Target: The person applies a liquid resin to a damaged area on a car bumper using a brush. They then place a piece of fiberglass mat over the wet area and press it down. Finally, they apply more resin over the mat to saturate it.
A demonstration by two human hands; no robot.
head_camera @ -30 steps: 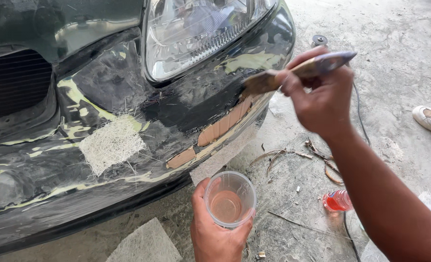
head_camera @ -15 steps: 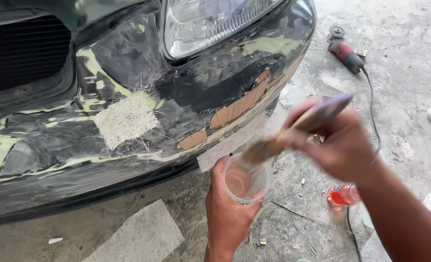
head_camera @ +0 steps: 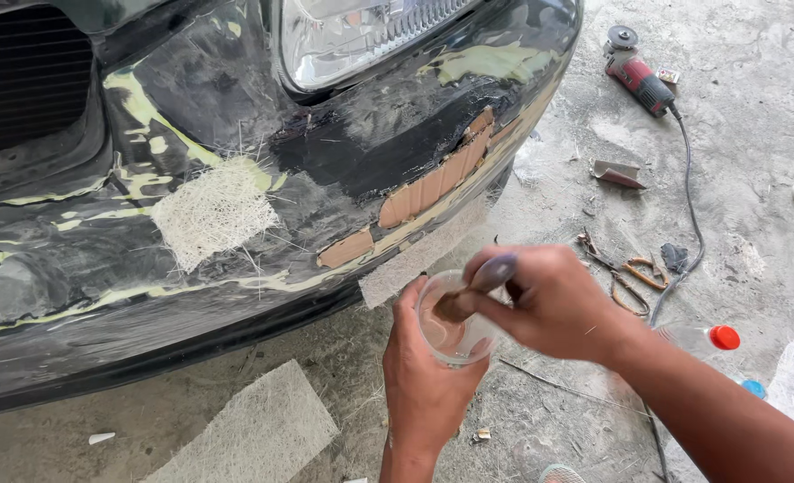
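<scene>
Judged from here, the thin plastic cup [head_camera: 451,324] could buckle or tip if squeezed, slopping its pale liquid onto the concrete floor [head_camera: 549,420] below the patched black bumper [head_camera: 236,259]; a loaded brush [head_camera: 473,291] could also drip. The left hand [head_camera: 424,385], just below the bumper's torn edge, wraps the clear cup; the right hand [head_camera: 549,304] pinches the brush, bristles down in the cup.
</scene>
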